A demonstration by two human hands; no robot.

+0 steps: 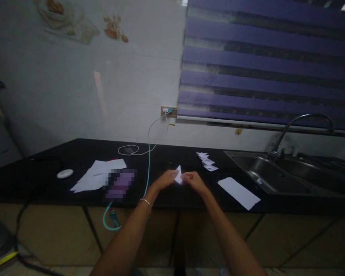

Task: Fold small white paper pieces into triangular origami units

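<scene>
A white wall (138,84) with faint food pictures rises behind a long black, glossy countertop (162,158), and a purple-and-grey striped blind (261,69) covers its right part. Over the middle of the counter, near its front edge, a small white, pointed piece of folded paper (178,176) sits between the person's two bare hands. The left hand (165,179), with a silver-coloured bracelet (144,201) at its wrist, is pinched on the paper's left side; the right hand (196,183) has its fingertips clamped on the right side. Beyond the right hand lies an overlapping row of small white folded paper pieces (207,161), and nearer the front edge is a flat white stack of oblong paper (238,193). A stainless-steel sink (258,168) with a curved chrome tap (289,124) is set in the counter farther right. Well to the left, loose white sheets (93,176) spread beside a blurred-out purple patch (121,184) and a white rounded object (64,174). A teal cable (149,153) runs from a wall socket (174,112) down past the left hand.
</scene>
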